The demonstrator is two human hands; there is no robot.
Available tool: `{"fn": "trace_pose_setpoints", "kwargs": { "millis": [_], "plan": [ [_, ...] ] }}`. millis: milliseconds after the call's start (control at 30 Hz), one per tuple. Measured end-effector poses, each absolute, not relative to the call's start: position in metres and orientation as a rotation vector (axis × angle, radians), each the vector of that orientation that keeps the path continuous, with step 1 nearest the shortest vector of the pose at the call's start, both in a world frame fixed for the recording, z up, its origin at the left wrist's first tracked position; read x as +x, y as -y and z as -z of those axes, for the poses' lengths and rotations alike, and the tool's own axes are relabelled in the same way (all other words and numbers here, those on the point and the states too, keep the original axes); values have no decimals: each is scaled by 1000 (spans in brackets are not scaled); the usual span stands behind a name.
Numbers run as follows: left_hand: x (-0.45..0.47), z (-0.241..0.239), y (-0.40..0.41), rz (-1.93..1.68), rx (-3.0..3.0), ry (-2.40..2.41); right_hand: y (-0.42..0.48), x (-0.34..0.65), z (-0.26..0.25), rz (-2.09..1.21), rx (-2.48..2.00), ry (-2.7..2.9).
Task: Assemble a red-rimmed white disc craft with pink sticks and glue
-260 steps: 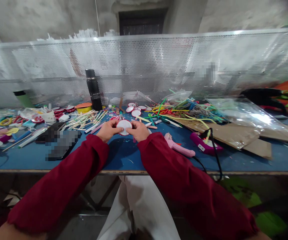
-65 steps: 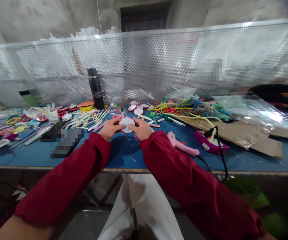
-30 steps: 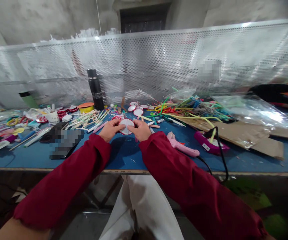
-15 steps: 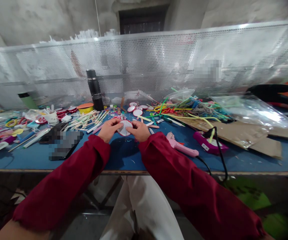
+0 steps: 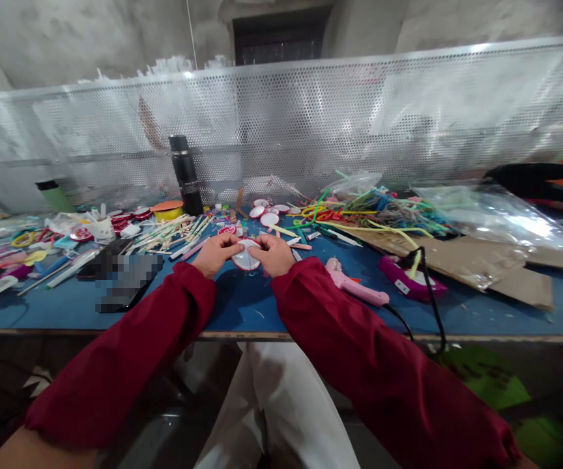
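Observation:
A round white disc with a red rim [image 5: 246,259] is held between my two hands, low over the blue table. My left hand [image 5: 217,255] pinches its left edge, thumb lying on the white face. At the opposite edge, my right hand [image 5: 275,255] grips it the same way, with the thumb on top. The fingers behind the disc are hidden. Just beyond my left fingers lies a red disc with white marking [image 5: 227,230]. Several similar white discs [image 5: 269,219] with red rims lie farther back.
A pink glue gun [image 5: 360,291] and a purple box with a cable [image 5: 411,279] sit right. Behind them are cardboard [image 5: 462,257] and tangled colourful pipe cleaners [image 5: 399,212]. A black bottle [image 5: 186,176], pale sticks [image 5: 171,236] and a dark phone [image 5: 132,283] stand or lie left.
The held disc has shifted slightly right and down, towards me. More of the red disc behind my left fingers now shows. Both hands keep their grip.

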State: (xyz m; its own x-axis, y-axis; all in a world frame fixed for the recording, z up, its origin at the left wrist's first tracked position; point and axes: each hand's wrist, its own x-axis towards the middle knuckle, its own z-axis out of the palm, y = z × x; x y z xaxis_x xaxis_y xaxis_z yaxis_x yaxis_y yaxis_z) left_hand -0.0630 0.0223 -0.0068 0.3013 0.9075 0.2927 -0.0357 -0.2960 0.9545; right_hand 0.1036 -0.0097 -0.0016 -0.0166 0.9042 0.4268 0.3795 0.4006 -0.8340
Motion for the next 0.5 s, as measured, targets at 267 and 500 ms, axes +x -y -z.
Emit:
{"fn": "trace_pose_setpoints", "kwargs": {
  "millis": [267, 500],
  "plan": [
    [-61, 8, -21, -1192, 1541, -831, 9, 103, 1, -613, -1171, 1608],
    [-61, 9, -22, -1173, 1486, -787, 8, 104, 2, -557, -1185, 1610]
  ]
}}
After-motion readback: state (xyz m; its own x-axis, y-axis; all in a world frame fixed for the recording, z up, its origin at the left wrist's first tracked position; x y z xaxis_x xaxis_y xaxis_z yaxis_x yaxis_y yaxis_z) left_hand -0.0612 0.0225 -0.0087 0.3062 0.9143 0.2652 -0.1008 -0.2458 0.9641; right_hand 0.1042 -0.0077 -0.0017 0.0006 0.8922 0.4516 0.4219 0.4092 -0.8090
